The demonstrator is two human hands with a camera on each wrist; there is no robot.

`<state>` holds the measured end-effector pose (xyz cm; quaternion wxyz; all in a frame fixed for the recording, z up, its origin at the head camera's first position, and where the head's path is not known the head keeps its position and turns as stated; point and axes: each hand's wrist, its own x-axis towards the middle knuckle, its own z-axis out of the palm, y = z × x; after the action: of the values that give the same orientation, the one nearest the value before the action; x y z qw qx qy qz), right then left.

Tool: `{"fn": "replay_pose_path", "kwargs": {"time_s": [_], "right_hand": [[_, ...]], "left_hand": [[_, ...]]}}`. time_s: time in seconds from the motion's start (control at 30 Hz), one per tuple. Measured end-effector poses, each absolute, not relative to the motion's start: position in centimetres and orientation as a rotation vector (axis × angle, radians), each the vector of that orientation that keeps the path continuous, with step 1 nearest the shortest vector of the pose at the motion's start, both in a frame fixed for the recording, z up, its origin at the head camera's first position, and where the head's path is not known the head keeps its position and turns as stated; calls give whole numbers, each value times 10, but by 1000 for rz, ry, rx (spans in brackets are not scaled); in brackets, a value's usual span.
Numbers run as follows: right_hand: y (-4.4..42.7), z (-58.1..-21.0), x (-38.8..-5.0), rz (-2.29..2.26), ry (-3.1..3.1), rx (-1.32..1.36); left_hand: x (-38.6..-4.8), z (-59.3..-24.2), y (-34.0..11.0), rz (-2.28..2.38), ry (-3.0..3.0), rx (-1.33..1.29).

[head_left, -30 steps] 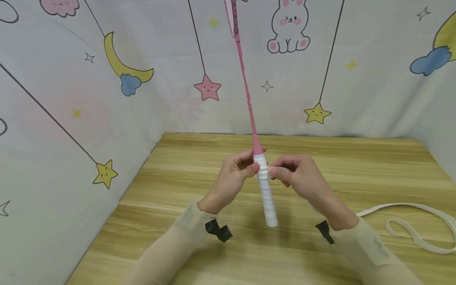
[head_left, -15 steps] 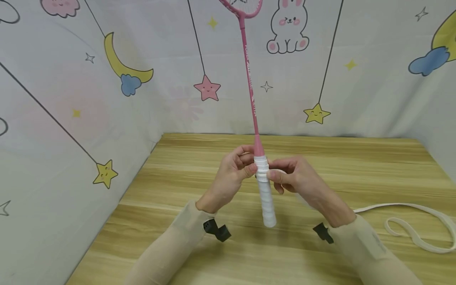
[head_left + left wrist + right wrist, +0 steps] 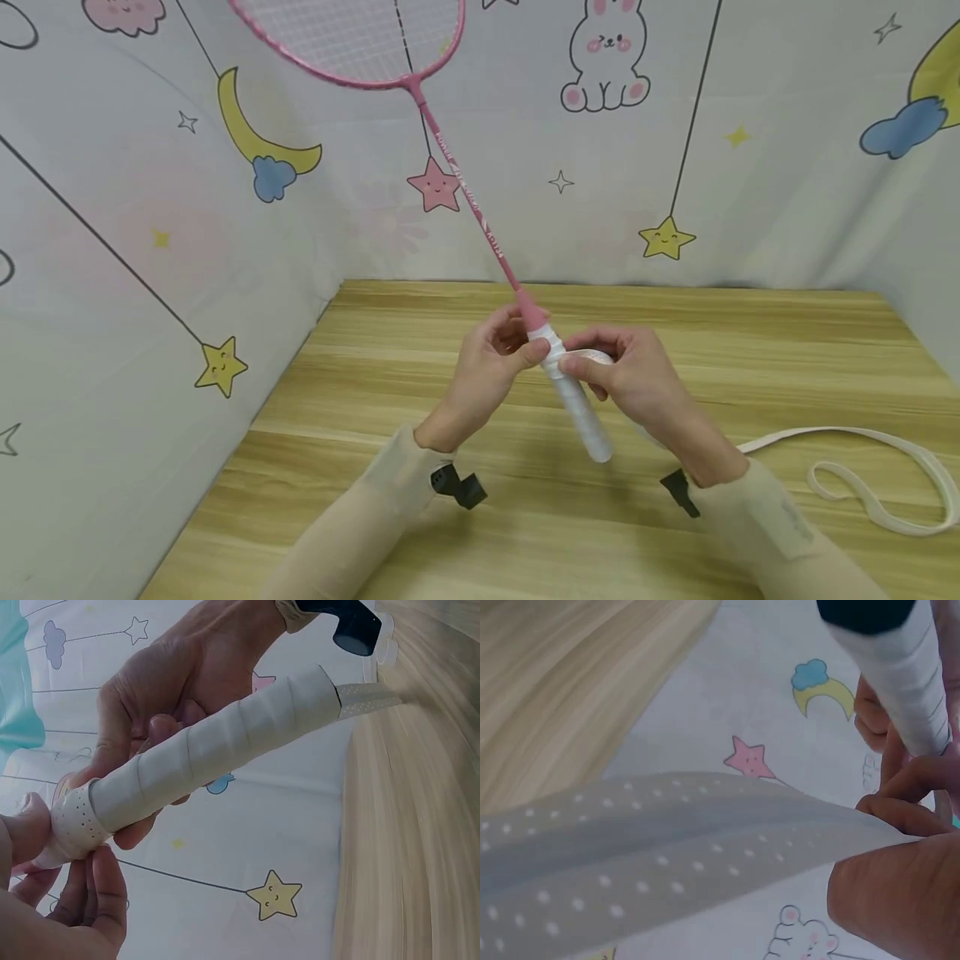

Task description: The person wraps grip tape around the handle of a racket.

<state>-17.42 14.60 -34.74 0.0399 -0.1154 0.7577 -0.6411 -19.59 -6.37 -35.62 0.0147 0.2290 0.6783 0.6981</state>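
Note:
A pink badminton racket (image 3: 476,206) is held above the table, tilted so its head is at upper left and the handle end at lower right. My left hand (image 3: 486,360) grips the top of the white handle (image 3: 583,415), thumb in front and fingers partly hidden behind. Perforated white grip tape (image 3: 667,851) is wound around the handle's upper part, over a ridged white layer. My right hand (image 3: 641,373) pinches this tape close to the handle. In the left wrist view, the perforated wrap (image 3: 79,821) encircles the handle by my left fingertips.
The tape's loose tail (image 3: 855,432) runs from behind the right wrist and curls on the wooden table (image 3: 375,367) at right. A patterned cloth (image 3: 285,242) hangs behind and on the left. Small black cameras (image 3: 459,486) sit at both wrists.
The racket has turned and tilted: its head swung left and now faces me, while the handle end moved right. Both hands stay near the same place, the right still pinching the tape.

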Motion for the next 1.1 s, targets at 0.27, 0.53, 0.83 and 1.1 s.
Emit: {"fn": "replay_pose_path", "kwargs": {"time_s": [0.27,0.53,0.83,1.1], "right_hand": [[142,-344,-170,-1913,2445,-410],[144,-340,-169,-1843,2485,-397],[145,-339,-168,-1777,2557,-425],[150,-340,-175,-1759,2478,-489]], "left_hand": [[-198,-357,-62,2215,2221,653],[-197,-355,-60,2215,2223,652],[-195,-355,-60,2216,2296,617],[-197,-355,-63,2167,2252,673]]}}
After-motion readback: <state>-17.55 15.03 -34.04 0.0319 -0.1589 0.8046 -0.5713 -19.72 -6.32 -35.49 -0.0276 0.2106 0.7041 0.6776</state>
